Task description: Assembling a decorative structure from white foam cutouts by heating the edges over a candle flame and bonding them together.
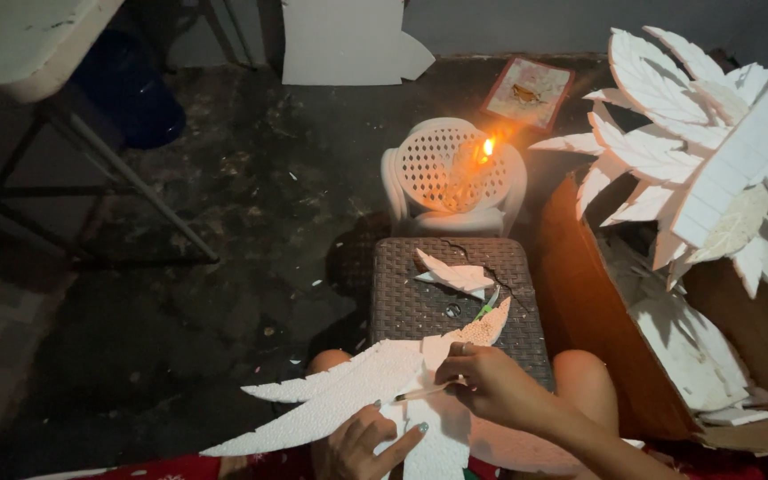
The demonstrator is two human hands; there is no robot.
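Observation:
A white foam cutout shaped like a spiky leaf (340,391) lies across my knees. My left hand (362,444) presses flat on its lower part. My right hand (495,382) grips a thin pencil-like stick (424,392) whose tip rests on the foam. Just beyond, a dark woven stool (411,302) carries a smaller foam leaf piece (455,274) and a small green tool (488,308).
A white plastic chair (451,173) holds a burning candle (487,148). A cardboard box (597,329) at right contains foam leaves, with a cluster of finished foam leaves (668,142) above it. A foam sheet (348,40) leans on the wall; a table's leg (135,178) stands left.

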